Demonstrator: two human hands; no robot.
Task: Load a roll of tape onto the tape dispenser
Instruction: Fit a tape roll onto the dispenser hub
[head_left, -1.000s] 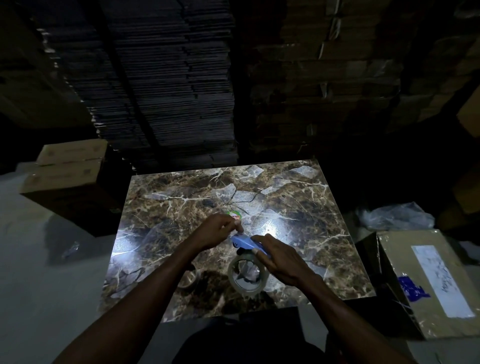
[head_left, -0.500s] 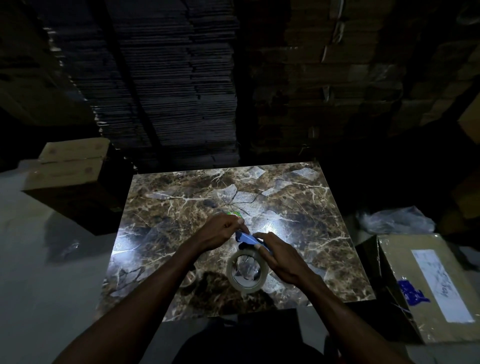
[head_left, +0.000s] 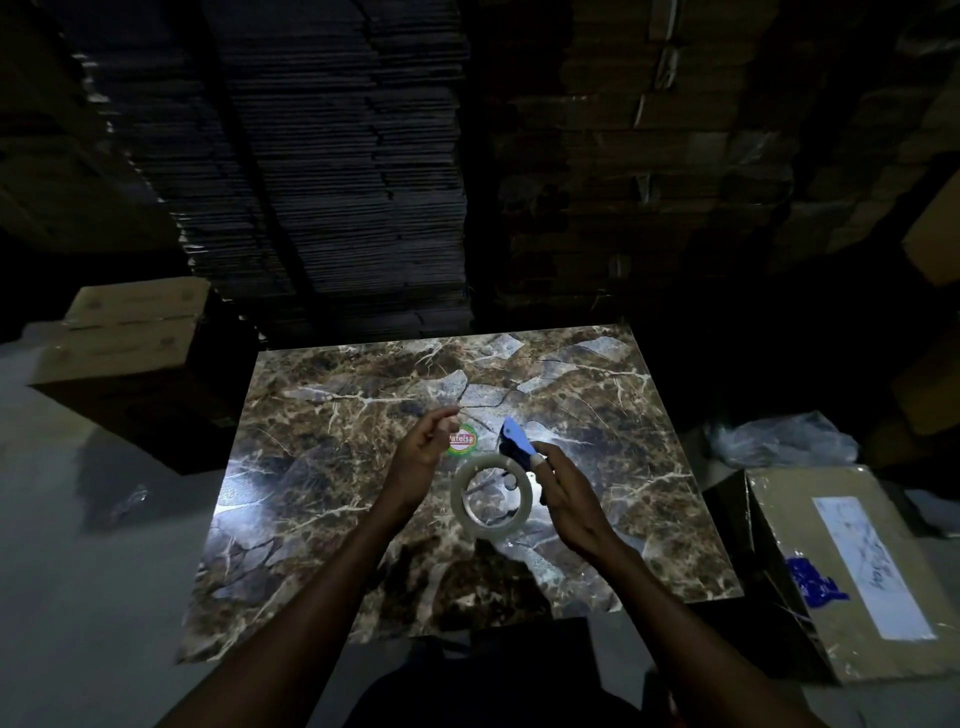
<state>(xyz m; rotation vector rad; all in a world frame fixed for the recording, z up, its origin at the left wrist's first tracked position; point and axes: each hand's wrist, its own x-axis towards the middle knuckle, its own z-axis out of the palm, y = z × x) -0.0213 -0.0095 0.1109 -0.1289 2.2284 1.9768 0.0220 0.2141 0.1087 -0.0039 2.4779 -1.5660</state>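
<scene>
A small blue tape dispenser (head_left: 514, 441) is gripped in my right hand (head_left: 569, 493), held a little above the marble-patterned tabletop (head_left: 337, 415). A roll of clear tape (head_left: 491, 498) hangs on the dispenser, its open ring facing me, just left of my right fingers. My left hand (head_left: 423, 449) is raised to the left of the roll, apart from it, with thumb and forefinger pinched together. Whether a clear strand of tape runs to those fingers is too faint to tell.
A round red-and-green sticker (head_left: 461, 441) lies on the tabletop between my hands. A taped cardboard box (head_left: 857, 571) stands at the right, a crumpled plastic bag (head_left: 779, 441) behind it. Cardboard boxes (head_left: 130, 332) sit at the left. Tall stacks of flattened cardboard (head_left: 337, 182) rise behind the table.
My left hand has left the dispenser's head and moved up and to the left with its fingers pinched. My right hand has tilted the dispenser up, and the roll faces me more squarely.
</scene>
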